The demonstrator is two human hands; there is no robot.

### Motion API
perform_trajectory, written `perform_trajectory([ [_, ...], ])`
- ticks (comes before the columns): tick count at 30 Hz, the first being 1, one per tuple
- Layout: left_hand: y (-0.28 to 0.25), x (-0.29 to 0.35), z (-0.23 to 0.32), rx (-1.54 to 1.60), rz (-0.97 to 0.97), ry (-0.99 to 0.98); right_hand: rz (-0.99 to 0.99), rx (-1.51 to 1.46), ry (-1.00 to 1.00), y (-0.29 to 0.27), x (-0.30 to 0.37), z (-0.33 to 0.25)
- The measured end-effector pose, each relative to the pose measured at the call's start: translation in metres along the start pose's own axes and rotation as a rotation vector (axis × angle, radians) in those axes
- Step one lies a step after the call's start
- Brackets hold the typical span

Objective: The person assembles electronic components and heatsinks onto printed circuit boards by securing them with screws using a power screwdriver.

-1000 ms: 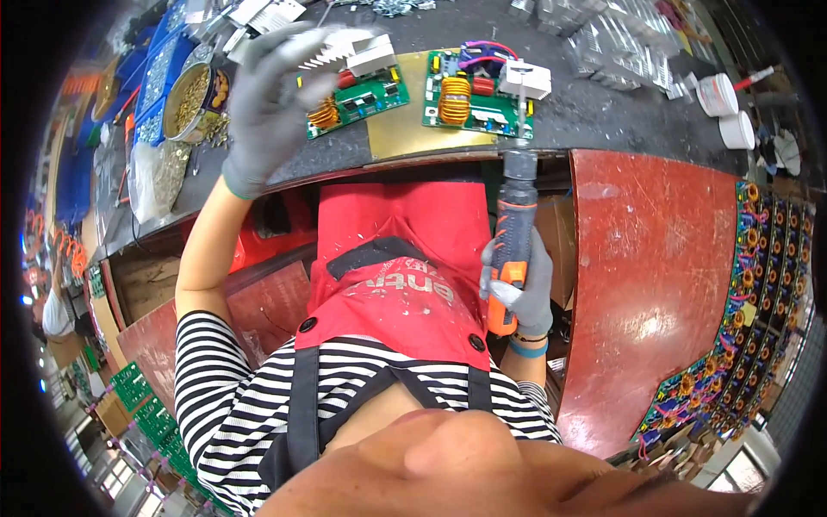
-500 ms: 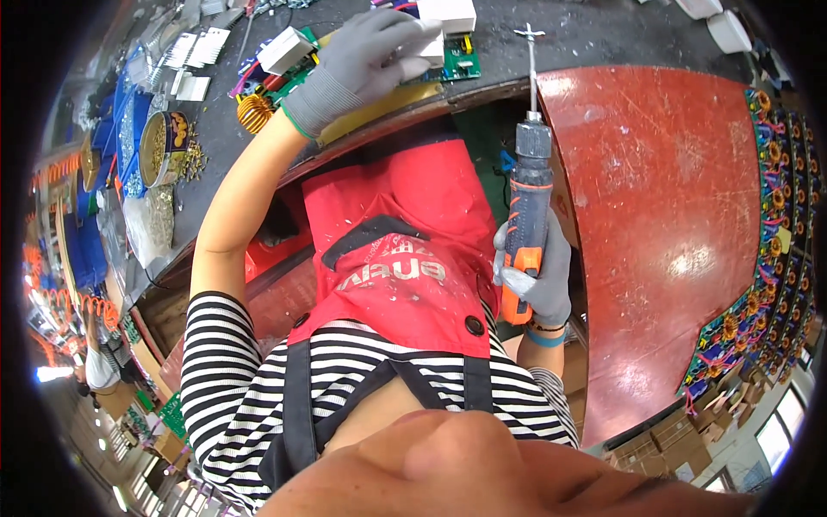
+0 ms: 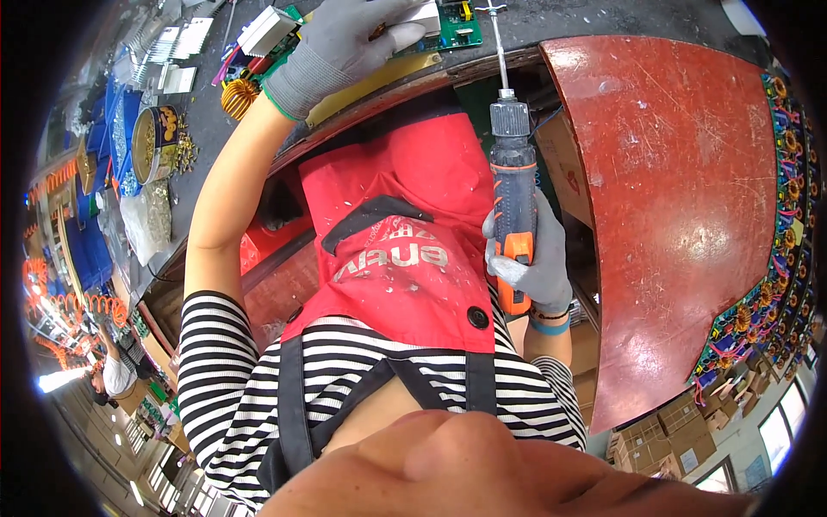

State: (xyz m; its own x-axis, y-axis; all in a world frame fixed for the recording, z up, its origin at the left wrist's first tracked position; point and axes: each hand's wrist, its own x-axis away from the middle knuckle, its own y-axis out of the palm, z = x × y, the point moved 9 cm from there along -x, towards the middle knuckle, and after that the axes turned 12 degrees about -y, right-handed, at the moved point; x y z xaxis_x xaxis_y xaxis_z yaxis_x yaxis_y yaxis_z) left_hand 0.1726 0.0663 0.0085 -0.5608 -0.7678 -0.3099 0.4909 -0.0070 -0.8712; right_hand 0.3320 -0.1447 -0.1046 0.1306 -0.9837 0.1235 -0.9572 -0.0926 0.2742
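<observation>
My left hand (image 3: 345, 50), in a grey glove, reaches over a green circuit board (image 3: 458, 33) at the far edge of my view. Its fingers are stretched out and apart, thumb and forefinger on either side of a white heat sink (image 3: 424, 17); whether they press on it I cannot tell. Another white heat sink (image 3: 265, 33) and a copper-wound coil (image 3: 239, 98) sit beside that wrist. My right hand (image 3: 538, 258), gloved too, is closed round a black and orange power screwdriver (image 3: 514, 194). Its long bit points away from me, with a small metal piece (image 3: 492, 9) at the tip.
A round tin of small screws (image 3: 155, 145), blue bins (image 3: 121, 129) and loose heat sinks (image 3: 191, 39) lie at the left. On the right, a red board (image 3: 672, 215) borders rows of assembled circuit boards (image 3: 780, 224). Cardboard boxes (image 3: 676, 435) and a person (image 3: 116, 375) are farther off.
The screwdriver has moved a little left and farther away in my right hand. My left hand and the circuit board sit higher in view, with fingers still by the heat sink.
</observation>
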Motion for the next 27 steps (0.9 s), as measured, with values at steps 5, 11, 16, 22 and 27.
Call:
perform_trajectory([
  [5,0.01,-0.001,0.009,-0.084,0.001,0.073,0.013,-0.012,0.016,0.001,-0.001,0.003],
  [11,0.01,0.006,0.011,-0.152,0.076,0.121,0.033,-0.113,0.0,-0.001,0.0,0.008],
  [16,0.002,0.001,0.032,-0.226,0.131,0.036,0.037,-0.081,0.028,-0.001,0.002,0.005],
  [22,0.014,0.007,0.015,-0.293,0.284,0.07,0.052,-0.144,0.054,0.001,0.007,0.015],
  [27,-0.005,0.003,-0.004,0.287,0.145,0.137,-0.013,-0.078,0.093,0.008,0.007,0.026],
])
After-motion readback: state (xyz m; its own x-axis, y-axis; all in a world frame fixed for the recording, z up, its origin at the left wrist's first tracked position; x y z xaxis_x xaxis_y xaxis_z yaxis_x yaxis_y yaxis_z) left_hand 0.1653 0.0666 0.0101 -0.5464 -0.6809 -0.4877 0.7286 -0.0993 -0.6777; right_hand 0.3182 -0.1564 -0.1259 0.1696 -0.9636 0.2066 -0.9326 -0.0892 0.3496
